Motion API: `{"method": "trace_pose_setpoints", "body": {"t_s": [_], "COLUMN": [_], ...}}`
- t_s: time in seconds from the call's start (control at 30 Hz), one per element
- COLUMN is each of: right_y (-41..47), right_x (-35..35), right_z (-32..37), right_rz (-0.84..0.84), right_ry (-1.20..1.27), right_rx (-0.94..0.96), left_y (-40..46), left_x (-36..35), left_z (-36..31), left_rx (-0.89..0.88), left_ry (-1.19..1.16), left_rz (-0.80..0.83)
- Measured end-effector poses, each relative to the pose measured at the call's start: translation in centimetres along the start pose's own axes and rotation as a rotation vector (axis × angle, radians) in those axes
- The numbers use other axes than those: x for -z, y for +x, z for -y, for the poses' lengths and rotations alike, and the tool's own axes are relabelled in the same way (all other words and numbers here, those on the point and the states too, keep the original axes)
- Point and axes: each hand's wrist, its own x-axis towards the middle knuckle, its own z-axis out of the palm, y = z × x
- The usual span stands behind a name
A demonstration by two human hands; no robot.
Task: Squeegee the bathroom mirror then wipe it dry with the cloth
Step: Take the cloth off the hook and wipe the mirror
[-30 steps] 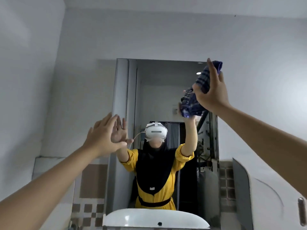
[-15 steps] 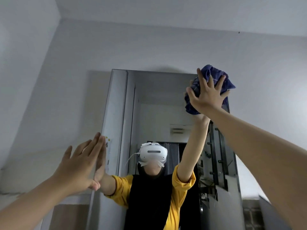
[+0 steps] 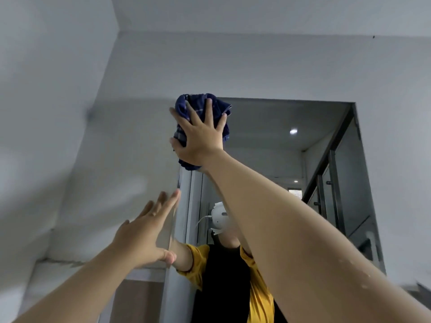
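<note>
Head view: we see the right hand (image 3: 198, 138), fingers spread, pressing the bunched dark blue cloth (image 3: 200, 108) against the mirror (image 3: 291, 145) at its top left corner; the left hand (image 3: 144, 236), open flat, holds nothing at the mirror's left edge.
</note>
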Motion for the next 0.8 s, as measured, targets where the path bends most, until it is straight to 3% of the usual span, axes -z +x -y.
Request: {"method": "trace_pose_setpoints", "body": {"t_s": [0.2, 0.4, 0.53, 0.8], "right_y": [-1.8, -6.3, -9.4, -16.2], "right_x": [-0.9, 0.7, 2.7, 5.8], "right_z": [1.4, -3.7, -9.1, -17.6], "right_rz": [0.019, -0.031, -0.029, -0.046], "right_ry": [-0.034, -0.044, -0.087, -0.184], "right_rx": [0.189, 0.175, 0.064, -0.328], "left_y": [-0.1, 0.0, -0.1, 0.0], "left_x": [0.1, -0.3, -0.6, -0.8], "left_z": [0.5, 0.7, 0.8, 0.9], "left_rx": [-0.006, -0.011, -0.009, -0.036], "left_ry": [-0.021, -0.005, -0.016, -0.04], "left_rz": [-0.017, -0.023, -0.037, -0.022]}}
